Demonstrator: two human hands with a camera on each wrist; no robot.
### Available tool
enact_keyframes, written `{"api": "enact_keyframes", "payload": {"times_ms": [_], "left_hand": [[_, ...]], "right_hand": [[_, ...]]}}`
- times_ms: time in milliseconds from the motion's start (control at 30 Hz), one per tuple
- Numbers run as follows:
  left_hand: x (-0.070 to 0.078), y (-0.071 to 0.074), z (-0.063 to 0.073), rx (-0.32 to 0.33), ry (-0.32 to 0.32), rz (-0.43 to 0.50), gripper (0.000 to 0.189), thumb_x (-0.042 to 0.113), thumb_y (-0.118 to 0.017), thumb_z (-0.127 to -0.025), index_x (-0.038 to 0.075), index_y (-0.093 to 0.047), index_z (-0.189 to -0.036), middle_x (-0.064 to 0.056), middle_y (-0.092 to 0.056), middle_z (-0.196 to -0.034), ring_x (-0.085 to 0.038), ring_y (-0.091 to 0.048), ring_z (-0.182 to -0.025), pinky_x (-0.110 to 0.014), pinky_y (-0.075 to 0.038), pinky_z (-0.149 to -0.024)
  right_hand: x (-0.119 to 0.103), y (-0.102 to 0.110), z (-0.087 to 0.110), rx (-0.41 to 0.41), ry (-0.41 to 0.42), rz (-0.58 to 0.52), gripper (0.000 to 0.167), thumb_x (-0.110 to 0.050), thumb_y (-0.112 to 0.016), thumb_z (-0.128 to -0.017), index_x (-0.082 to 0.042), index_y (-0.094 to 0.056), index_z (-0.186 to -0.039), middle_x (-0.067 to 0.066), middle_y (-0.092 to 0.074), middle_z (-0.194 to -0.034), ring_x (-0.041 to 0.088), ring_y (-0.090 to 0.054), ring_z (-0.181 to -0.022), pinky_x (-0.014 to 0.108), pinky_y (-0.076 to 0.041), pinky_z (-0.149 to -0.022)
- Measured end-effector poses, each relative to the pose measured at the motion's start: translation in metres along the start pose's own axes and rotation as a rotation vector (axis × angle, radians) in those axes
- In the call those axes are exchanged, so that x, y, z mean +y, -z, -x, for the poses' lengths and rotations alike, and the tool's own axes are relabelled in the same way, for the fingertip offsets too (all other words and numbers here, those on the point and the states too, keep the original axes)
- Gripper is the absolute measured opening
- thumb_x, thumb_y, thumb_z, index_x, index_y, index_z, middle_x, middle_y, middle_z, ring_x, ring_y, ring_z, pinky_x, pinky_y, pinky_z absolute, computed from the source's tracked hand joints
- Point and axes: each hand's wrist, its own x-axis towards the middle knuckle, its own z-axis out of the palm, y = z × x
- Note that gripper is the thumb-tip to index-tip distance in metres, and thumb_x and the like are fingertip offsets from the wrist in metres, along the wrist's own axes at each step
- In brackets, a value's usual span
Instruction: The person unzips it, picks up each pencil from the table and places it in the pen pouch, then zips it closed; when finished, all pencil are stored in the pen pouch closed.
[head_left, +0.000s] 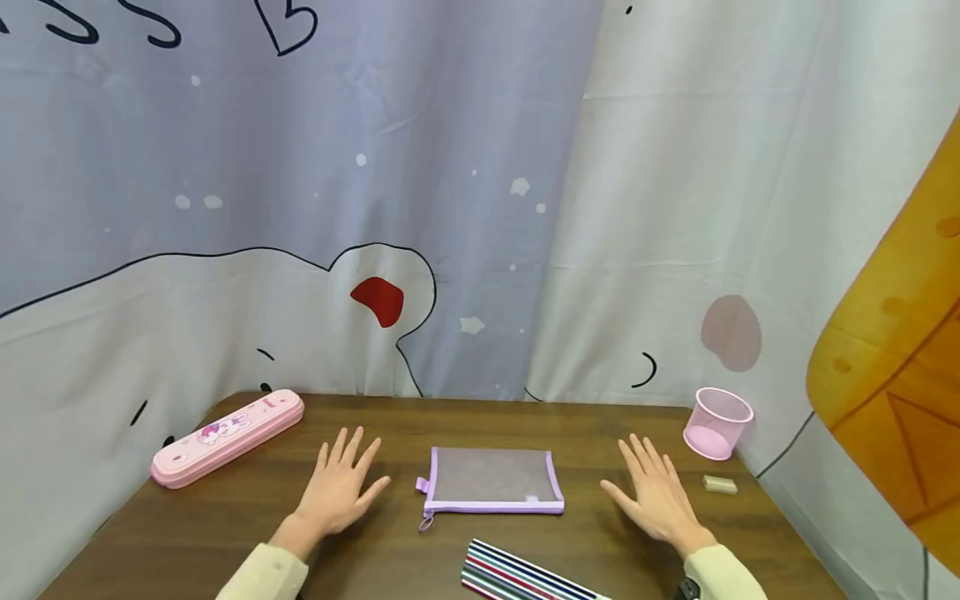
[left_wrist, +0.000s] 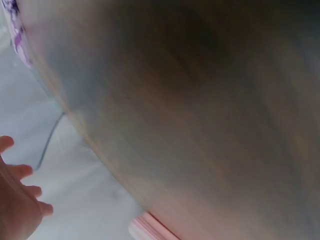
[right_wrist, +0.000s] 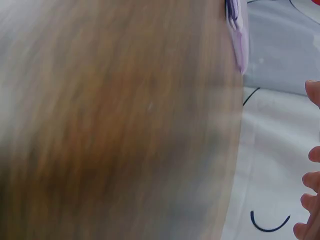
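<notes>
Nearest you, bottom of the head view: a bundle of striped sticks (head_left: 525, 575) on the counter (head_left: 375, 575), near ends cut off by the frame; only this view shows it. Cream sleeves (head_left: 262, 575) come in on both sides, dark band (head_left: 687, 589) at your right cuff. Your left grip (head_left: 336, 490) is wide, fingers spread, holding nothing; your right grip (head_left: 656, 493) likewise. Can't tell if either palm touches the counter. Mesh pouch (head_left: 492, 479), lilac-edged, lies flat between your hands, just beyond the sticks, apart from both hands; zipper pull (head_left: 426, 522) at its near left corner. Small pale block (head_left: 720, 485) sits near your right fingers, pink cup (head_left: 717, 425) upright just behind it. Pink case (head_left: 228, 439) lies slantwise beyond your left hand, at the counter's left side.

Your left wrist view gives blurred counter, some fingertips, the case's end and a purple sliver at the upper edge; the right wrist view, blurred counter, fingertips and another purple strip (right_wrist: 239, 42). Farthest back, a printed curtain (head_left: 480, 208); orange shape (head_left: 892, 375) at the head view's right edge.
</notes>
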Motion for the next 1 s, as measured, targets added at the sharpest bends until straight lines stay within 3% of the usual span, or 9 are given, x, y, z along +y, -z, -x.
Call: {"api": "enact_keyframes", "payload": {"times_ms": [133, 267, 433, 567, 700, 1000], "left_hand": [[0.014, -0.005, -0.001, -0.037, -0.005, 0.042, 0.058, 0.047, -0.048, -0.085, 0.013, -0.043, -0.131, -0.019, -0.037, -0.137, -0.041, -0.027, -0.129, -0.058, -0.024, -0.100], [0.030, -0.007, -0.004, -0.105, -0.027, 0.081, 0.057, 0.047, -0.047, -0.086, 0.010, -0.045, -0.128, -0.017, -0.048, -0.128, -0.037, -0.042, -0.120, -0.053, -0.031, -0.098], [0.045, -0.007, -0.005, -0.137, -0.098, 0.068, 0.046, 0.040, -0.057, -0.080, 0.005, -0.058, -0.109, -0.010, -0.064, -0.095, -0.028, -0.061, -0.087, -0.042, -0.048, -0.074], [0.051, -0.004, -0.005, -0.145, -0.140, 0.070, 0.031, 0.035, -0.063, -0.076, 0.008, -0.062, -0.090, -0.002, -0.062, -0.077, -0.022, -0.060, -0.072, -0.037, -0.047, -0.059], [0.057, -0.003, -0.009, -0.192, -0.194, 0.135, 0.024, 0.032, -0.062, -0.078, 0.009, -0.057, -0.085, 0.004, -0.055, -0.069, -0.015, -0.055, -0.064, -0.033, -0.043, -0.052], [0.062, -0.006, -0.011, -0.260, -0.223, 0.289, 0.028, 0.018, -0.064, -0.076, 0.000, -0.059, -0.097, 0.002, -0.059, -0.072, -0.012, -0.055, -0.067, -0.030, -0.046, -0.059]], "right_hand": [[-0.011, -0.004, -0.003, -0.005, 0.024, -0.010, 0.073, -0.056, -0.048, -0.081, -0.008, -0.036, -0.135, 0.018, -0.033, -0.140, 0.037, -0.025, -0.131, 0.055, -0.018, -0.103], [-0.025, -0.007, -0.005, -0.034, 0.054, -0.048, 0.069, -0.051, -0.051, -0.082, -0.007, -0.038, -0.133, 0.018, -0.038, -0.137, 0.036, -0.029, -0.129, 0.054, -0.022, -0.102], [-0.044, -0.006, -0.007, -0.154, 0.073, -0.135, 0.061, -0.039, -0.059, -0.080, 0.000, -0.047, -0.125, 0.019, -0.051, -0.125, 0.040, -0.040, -0.121, 0.054, -0.031, -0.098], [-0.055, -0.005, -0.009, -0.299, 0.116, -0.221, 0.053, -0.035, -0.060, -0.080, 0.004, -0.053, -0.115, 0.019, -0.059, -0.113, 0.038, -0.051, -0.109, 0.049, -0.039, -0.091], [-0.061, -0.006, -0.010, -0.378, 0.179, -0.253, 0.047, -0.033, -0.059, -0.081, 0.004, -0.056, -0.111, 0.015, -0.064, -0.105, 0.030, -0.060, -0.097, 0.043, -0.046, -0.082], [-0.069, -0.012, -0.009, -0.343, 0.225, -0.282, 0.047, -0.026, -0.066, -0.076, 0.004, -0.056, -0.111, 0.014, -0.065, -0.102, 0.027, -0.062, -0.092, 0.039, -0.048, -0.079]]}}
